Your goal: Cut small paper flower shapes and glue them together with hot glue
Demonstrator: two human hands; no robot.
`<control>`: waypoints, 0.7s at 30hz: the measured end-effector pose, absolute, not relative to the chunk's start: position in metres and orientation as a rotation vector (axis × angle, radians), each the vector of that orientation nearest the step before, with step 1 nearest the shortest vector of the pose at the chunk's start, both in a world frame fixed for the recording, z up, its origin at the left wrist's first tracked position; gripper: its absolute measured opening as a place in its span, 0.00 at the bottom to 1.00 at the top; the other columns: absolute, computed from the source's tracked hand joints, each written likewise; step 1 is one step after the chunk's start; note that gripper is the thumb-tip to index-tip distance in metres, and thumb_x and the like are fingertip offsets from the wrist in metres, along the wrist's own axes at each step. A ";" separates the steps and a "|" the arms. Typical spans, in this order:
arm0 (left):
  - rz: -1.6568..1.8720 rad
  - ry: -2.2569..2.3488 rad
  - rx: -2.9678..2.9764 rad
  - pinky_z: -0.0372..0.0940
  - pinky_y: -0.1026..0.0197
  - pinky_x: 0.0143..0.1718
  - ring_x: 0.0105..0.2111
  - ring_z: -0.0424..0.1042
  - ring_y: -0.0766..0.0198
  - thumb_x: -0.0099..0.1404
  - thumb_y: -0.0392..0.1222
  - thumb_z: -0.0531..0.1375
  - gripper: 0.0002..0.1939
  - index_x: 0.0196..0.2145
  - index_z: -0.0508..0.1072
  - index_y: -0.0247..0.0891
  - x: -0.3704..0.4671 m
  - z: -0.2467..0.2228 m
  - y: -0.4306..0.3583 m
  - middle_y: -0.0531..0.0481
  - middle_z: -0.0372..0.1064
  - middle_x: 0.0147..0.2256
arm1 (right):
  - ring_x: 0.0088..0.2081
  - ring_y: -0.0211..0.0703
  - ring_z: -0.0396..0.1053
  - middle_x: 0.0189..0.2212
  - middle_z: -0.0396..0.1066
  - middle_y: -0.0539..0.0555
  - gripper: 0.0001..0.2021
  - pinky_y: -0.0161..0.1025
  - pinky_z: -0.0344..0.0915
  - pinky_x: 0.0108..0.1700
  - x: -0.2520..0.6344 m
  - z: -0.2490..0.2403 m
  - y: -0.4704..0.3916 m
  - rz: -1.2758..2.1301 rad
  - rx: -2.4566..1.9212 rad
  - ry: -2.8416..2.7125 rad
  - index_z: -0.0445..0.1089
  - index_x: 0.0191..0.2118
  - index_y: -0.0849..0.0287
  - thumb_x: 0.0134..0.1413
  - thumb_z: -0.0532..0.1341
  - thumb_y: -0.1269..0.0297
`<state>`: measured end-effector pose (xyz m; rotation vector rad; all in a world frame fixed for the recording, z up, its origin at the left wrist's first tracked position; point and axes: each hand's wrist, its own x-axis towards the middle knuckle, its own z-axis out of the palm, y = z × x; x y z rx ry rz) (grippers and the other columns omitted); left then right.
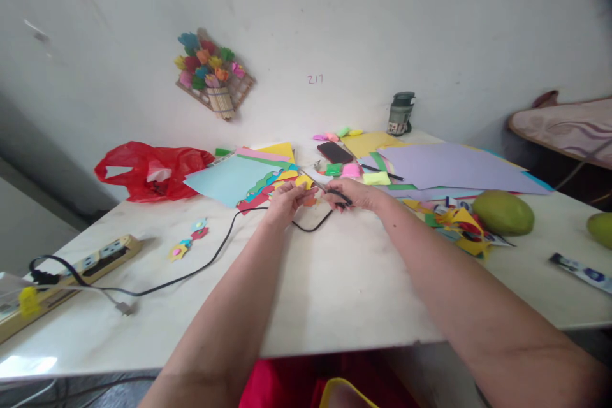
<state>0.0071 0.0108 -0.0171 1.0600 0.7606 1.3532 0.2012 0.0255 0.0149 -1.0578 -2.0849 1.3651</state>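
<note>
Pinched in my left hand (285,201) is a small piece of yellow paper (305,181). My right hand (354,192) grips scissors (340,198) by their black handles, and their blades point left toward the yellow paper. Whether the blades touch the paper cannot be made out. Just behind my left hand lie wavy-edged coloured paper cutouts (261,190) in green, blue and red. Several small coloured clay packets (351,170) sit beyond my right hand. A black cable (224,246) passes across the table below both hands.
At left are a power strip (108,255), finished paper flowers (178,251) and a red plastic bag (143,166). Light blue sheets (215,178), a phone (335,152), purple sheets (449,166) and a flask (401,113) lie farther back. Paper scraps (459,226) and a green mango (503,212) are at right.
</note>
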 end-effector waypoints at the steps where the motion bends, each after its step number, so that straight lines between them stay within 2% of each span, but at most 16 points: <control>1: 1.353 0.760 1.062 0.70 0.62 0.38 0.38 0.76 0.58 0.54 0.39 0.65 0.08 0.29 0.70 0.32 0.007 -0.017 0.011 0.46 0.74 0.30 | 0.16 0.31 0.60 0.16 0.65 0.47 0.08 0.29 0.49 0.14 0.201 0.015 0.025 1.362 -1.061 -2.085 0.62 0.27 0.60 0.47 0.59 0.60; 18: 1.339 0.750 1.064 0.70 0.65 0.36 0.36 0.76 0.60 0.55 0.39 0.65 0.08 0.28 0.70 0.32 0.008 -0.016 0.009 0.47 0.73 0.29 | 0.15 0.30 0.60 0.16 0.65 0.46 0.08 0.27 0.48 0.14 0.200 0.014 0.026 1.276 -1.088 -2.126 0.63 0.30 0.60 0.46 0.61 0.62; 21: 1.342 0.749 1.046 0.70 0.65 0.34 0.35 0.76 0.59 0.54 0.38 0.64 0.08 0.27 0.69 0.33 0.008 -0.016 0.009 0.47 0.73 0.28 | 0.16 0.31 0.61 0.17 0.66 0.47 0.09 0.28 0.48 0.13 0.200 0.014 0.026 1.267 -1.098 -2.125 0.63 0.30 0.60 0.48 0.60 0.60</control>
